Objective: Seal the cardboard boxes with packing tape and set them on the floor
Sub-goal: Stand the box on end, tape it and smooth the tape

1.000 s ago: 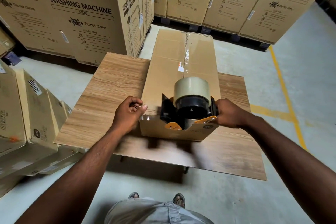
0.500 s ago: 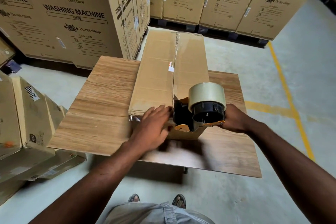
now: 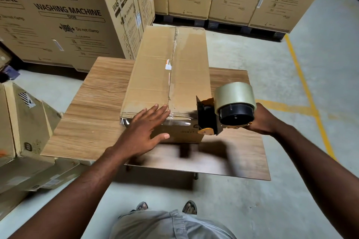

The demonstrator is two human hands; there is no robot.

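A long brown cardboard box point(image 3: 155, 68) lies lengthwise on the wooden table point(image 3: 97, 106), with clear tape running along its centre seam and over the near end. My left hand point(image 3: 143, 130) lies flat with straight fingers on the near edge of the box, over the tape end. My right hand point(image 3: 262, 120) grips the handle of a black and orange tape dispenser point(image 3: 229, 110) carrying a roll of clear tape. The dispenser is held at the box's near right corner, just off the box.
Tall washing-machine cartons point(image 3: 64, 15) stand behind and to the left of the table, more on pallets point(image 3: 242, 29) at the back. Smaller boxes point(image 3: 25, 122) are stacked on the floor at the left. A yellow floor line point(image 3: 303, 75) runs along the right. My feet are below the table's near edge.
My right hand has carried the tape dispenser off the box's near end to the right. My left hand opened from a fist beside the box and moved onto its near edge.
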